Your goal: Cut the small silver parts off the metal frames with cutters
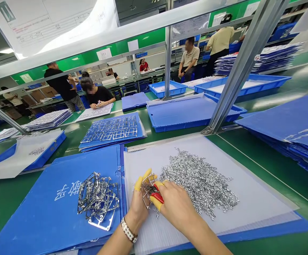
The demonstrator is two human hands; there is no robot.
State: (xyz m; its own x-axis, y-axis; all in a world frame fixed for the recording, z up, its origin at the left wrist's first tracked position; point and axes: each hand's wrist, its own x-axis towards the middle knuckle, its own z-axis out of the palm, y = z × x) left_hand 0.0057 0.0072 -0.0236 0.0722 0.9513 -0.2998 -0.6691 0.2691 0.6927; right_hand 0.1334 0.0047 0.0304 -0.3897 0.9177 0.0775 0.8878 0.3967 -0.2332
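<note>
Two hands: the left (140, 202) curls round one metal frame (146, 189); the right (174, 203) closes on one red-handled tool (157, 195); one pile of small metal pieces (199, 180) lies beyond.

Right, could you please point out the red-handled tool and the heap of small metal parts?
Red-handled tool (158, 197): head view, on its lower red handle.
Heap (198, 179): head view, near its middle.

A hand could pass low over the white sheet (260, 202) right of the heap (199, 177). Beyond the heap, the slanted post (232, 81) and walled tray (170, 128) obstruct reach; to its left, the left hand (138, 202), right hand (176, 202) and, farther out, tangled frames (98, 198) block the way.
</note>
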